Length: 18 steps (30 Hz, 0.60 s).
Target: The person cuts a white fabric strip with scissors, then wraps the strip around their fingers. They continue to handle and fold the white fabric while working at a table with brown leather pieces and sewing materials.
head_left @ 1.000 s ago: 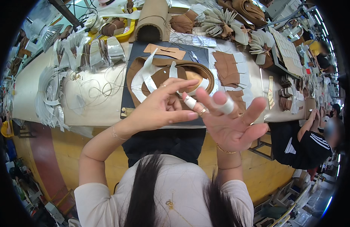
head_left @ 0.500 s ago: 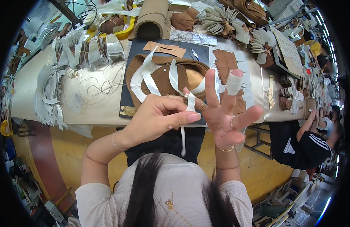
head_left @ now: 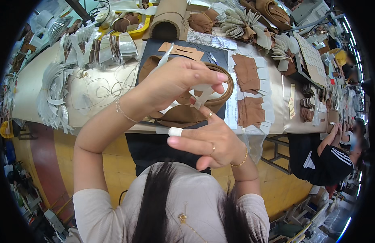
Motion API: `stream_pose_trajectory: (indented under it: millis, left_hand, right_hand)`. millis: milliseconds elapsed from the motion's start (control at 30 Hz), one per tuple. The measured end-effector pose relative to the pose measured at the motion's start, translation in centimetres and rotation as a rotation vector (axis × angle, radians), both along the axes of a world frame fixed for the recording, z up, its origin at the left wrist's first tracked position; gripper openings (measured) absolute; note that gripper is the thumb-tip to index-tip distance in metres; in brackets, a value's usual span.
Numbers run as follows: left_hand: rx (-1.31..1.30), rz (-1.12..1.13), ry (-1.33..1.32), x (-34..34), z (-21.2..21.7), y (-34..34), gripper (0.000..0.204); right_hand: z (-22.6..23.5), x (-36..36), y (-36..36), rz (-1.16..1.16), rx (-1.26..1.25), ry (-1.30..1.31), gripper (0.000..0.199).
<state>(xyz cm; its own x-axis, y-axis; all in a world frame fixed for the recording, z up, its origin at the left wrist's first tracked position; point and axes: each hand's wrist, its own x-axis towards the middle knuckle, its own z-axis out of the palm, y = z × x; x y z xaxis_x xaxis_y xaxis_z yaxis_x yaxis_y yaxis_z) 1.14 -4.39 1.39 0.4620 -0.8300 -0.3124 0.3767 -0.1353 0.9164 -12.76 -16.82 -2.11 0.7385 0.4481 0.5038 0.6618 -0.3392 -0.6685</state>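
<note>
My left hand (head_left: pixel 177 79) is closed in a pinch on a narrow white tape strip (head_left: pixel 202 98). The strip runs down to the index fingertip of my right hand (head_left: pixel 222 139) and wraps round it. Another right finger, pointing left, carries a white tape wrap (head_left: pixel 175 131) at its tip. My right fingers are stretched apart and grip nothing. Beneath my hands lies a coiled brown strip of material (head_left: pixel 229 91), partly hidden by my left hand and wrist. It rests on a dark mat (head_left: pixel 146 52).
White strips (head_left: pixel 53 95) hang over the table's left side. Brown and white cut pieces (head_left: pixel 246 75) lie right of the mat. A tan roll (head_left: pixel 169 18), a yellow tray (head_left: pixel 143 26) and bundled pieces (head_left: pixel 244 26) stand at the back. A seated person (head_left: pixel 329 158) is at far right.
My left hand has moved up and forward with the tape strip. My right hand has turned over, its fingers swinging from pointing up to pointing left.
</note>
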Motion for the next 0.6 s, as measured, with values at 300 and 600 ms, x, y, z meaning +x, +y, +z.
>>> stream_pose_trajectory:
  millis: [300, 600]
  left_hand:
    - [-0.063, -0.071, -0.533, -2.7, 1.1, 1.4, 0.024]
    - [-0.009, -0.015, -0.395, -6.1, -0.8, 5.4, 0.015]
  right_hand:
    - [-0.6, 0.4, -0.9, -0.09, -0.062, -0.068, 0.06]
    - [0.6, -0.5, -1.7, 0.02, 0.125, -0.066, 0.067]
